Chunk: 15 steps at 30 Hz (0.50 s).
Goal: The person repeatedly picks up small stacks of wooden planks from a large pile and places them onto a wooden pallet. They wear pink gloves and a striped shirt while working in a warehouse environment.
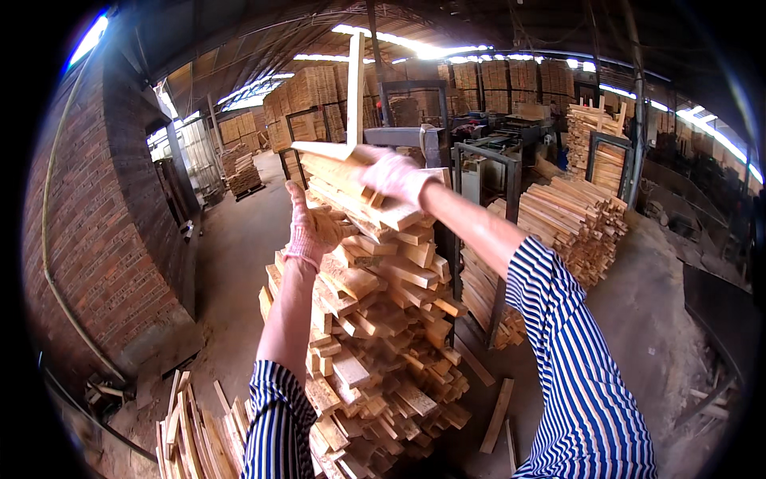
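A tall stack of rough wooden boards (375, 319) rises in front of me, with many board ends jutting out unevenly. My right hand (395, 177), in a pale knitted glove, reaches across the top of the stack. Its fingers, slightly blurred, close over a wooden board (323, 152) at the upper left. My left hand (315, 230), gloved alike, is at the stack's left side just below the top. Its thumb points up and its fingers are apart, up against the board ends. Behind the top stands an upright pale timber (356, 88).
Loose boards (199, 439) lean at the lower left, and a plank (497, 415) lies on the floor at the right. A dark metal frame (511, 191) and more stacked boards (570, 227) stand to the right. A brick wall (104, 199) runs along the left.
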Motion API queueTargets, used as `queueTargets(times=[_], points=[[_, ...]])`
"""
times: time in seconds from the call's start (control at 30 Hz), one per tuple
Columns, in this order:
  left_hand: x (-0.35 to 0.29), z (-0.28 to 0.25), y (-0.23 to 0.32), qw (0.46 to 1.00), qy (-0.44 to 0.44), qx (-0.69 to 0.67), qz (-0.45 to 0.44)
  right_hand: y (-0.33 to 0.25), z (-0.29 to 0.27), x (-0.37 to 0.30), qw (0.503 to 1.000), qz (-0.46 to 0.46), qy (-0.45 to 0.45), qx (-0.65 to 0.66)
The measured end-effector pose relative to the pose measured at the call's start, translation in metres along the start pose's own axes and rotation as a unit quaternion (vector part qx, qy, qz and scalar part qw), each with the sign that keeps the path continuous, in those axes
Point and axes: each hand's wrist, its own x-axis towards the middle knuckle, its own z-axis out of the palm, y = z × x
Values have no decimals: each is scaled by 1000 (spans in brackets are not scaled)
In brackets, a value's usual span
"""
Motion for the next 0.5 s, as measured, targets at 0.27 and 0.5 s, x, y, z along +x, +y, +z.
queueTargets(times=[0.27,0.5], points=[[-12,-98,7,991,57,15,121,-26,120,-59,875,98,-109,-461],[10,-143,8,982,27,-27,182,-40,127,-58,907,122,-82,-394]])
